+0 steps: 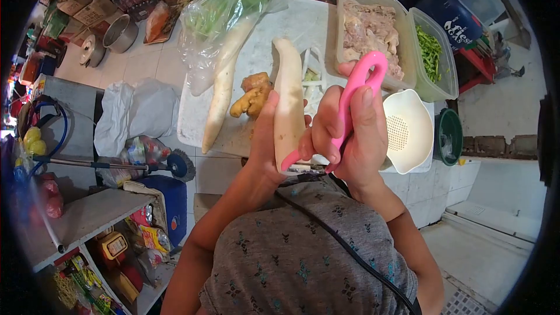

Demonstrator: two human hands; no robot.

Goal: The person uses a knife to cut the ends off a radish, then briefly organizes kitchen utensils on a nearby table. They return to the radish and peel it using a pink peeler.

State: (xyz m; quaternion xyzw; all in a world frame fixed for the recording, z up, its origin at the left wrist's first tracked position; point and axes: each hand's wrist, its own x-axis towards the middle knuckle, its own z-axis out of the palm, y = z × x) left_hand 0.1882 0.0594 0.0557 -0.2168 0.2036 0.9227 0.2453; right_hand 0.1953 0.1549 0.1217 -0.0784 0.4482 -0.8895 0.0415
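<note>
My left hand (266, 149) is wrapped round the lower part of a long white radish (288, 90), which points away from me over the table. In my right hand (363, 134) is a pink peeler (349, 100), its handle loop up by my thumb. The peeler's blade end lies at the radish's near end, close to my body. A knob of ginger (253, 94) sits on the table just left of my left hand. Further left lies a second white radish (225, 84), its upper end reaching under a plastic bag of leafy greens (239, 0).
A tub of raw meat (343, 61) and a tub of chopped greens (449, 81) stand at the back right of the white table (315, 14). Nearer is a cream strainer bowl (421, 125). A green bin (448, 134) stands beside the table. Shelving (87, 210) is at left.
</note>
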